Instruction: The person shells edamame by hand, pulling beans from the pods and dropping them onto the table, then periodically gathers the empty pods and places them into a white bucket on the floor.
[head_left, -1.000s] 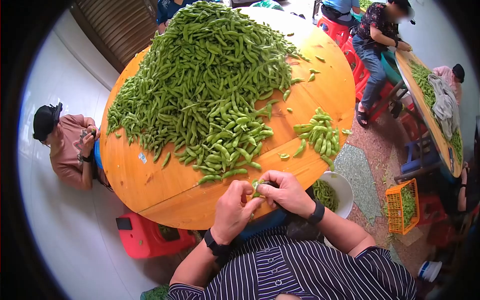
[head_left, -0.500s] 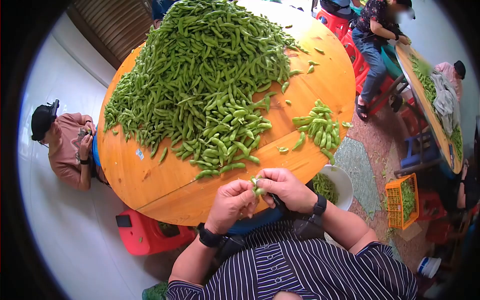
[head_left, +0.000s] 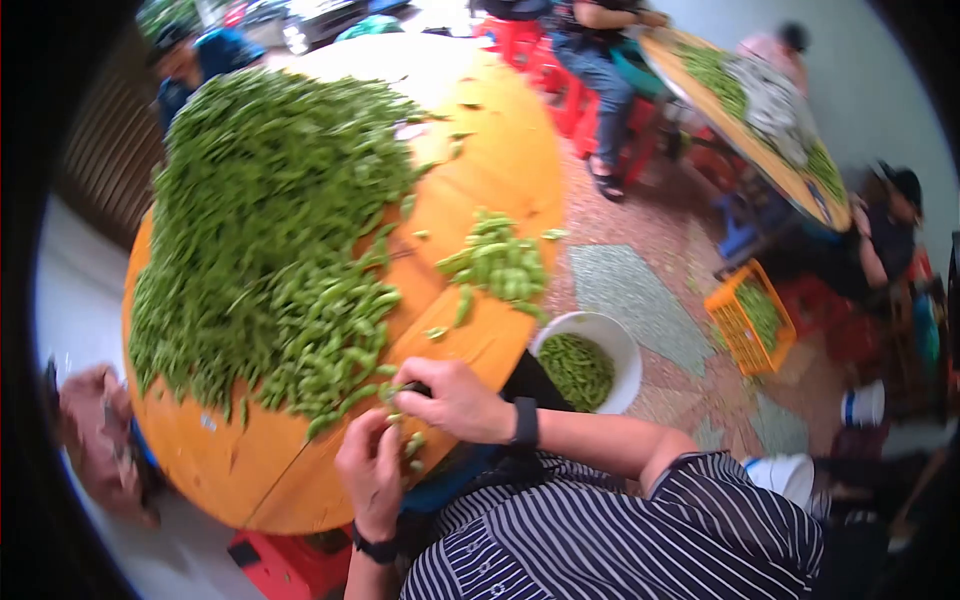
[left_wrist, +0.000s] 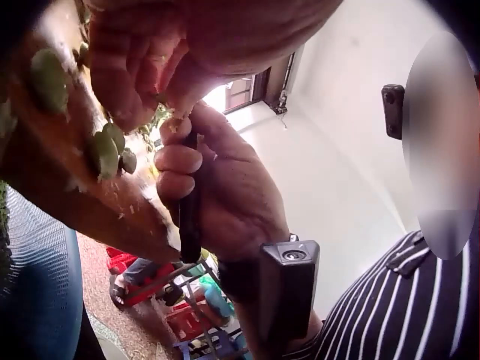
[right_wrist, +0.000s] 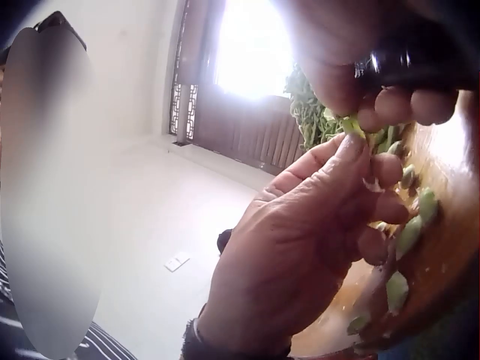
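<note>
My left hand (head_left: 370, 475) pinches a green edamame pod (right_wrist: 352, 126) between thumb and forefinger, above the table's near edge. Close against it, my right hand (head_left: 460, 403) curls round a slim black tool (left_wrist: 190, 217), its fingertips right at the same pod. The tool's working end is hidden by the fingers. Several pale green beans (right_wrist: 409, 236) lie on the wood below the hands. A large heap of edamame pods (head_left: 270, 220) covers much of the round wooden table (head_left: 500, 130). To its right sits a smaller pile of plump pods (head_left: 500, 265).
A white bucket (head_left: 625, 350) holding green pods stands on the floor at the right, beside the table. Beyond it is an orange crate (head_left: 735, 330). People sit around this table and a second table (head_left: 800, 190) at upper right. A red stool (head_left: 290, 565) is at lower left.
The head view has swung right, so the table and both hands appear farther left. The hands stay together at the table edge, and beans on the wood beside them now show.
</note>
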